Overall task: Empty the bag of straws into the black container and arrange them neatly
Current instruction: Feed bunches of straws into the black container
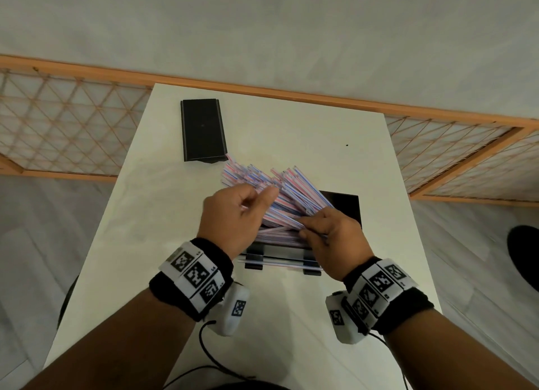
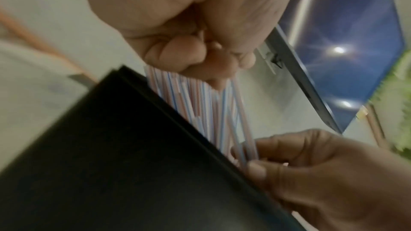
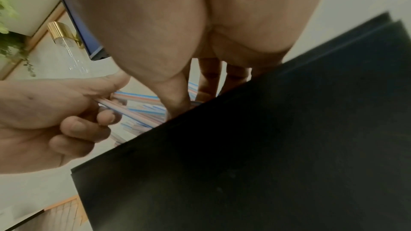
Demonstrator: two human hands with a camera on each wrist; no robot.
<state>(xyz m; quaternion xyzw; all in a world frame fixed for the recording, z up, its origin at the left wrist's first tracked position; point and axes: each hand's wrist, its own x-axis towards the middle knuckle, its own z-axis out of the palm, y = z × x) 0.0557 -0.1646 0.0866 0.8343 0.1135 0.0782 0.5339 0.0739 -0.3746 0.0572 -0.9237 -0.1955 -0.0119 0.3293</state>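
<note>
The straws [image 1: 274, 194] lie as a loose striped sheaf across the black container [image 1: 345, 207], and it is from that container that everything else is best placed. The sheaf's long axis runs slantwise: its near ends are buried in the container's open top, while its far ends fan up and away past the container's far left corner, toward the flat black lid [image 1: 202, 130] lying well apart on the white table [image 1: 291, 121]. The left hand [image 1: 233, 217] is at the container's left edge, fingers curled and thumb pressed against them, pinching a few straws partway along their length; the left wrist view shows the straws hanging from that pinch down behind the container's wall. The right hand [image 1: 329, 232] is over the container's near right side, fingers fairly straight and thumb closed in, holding the sheaf's near ends. Both hands are on the bundle; the right is nearer the ends that are already inside, the left nearer the splayed free ends. So the coming move seems to turn on swinging that slanted axis round until it runs along the container's length, the left hand lowering the raised ends. No bag is visible in any view. A few straws lie along the container's near edge.
</note>
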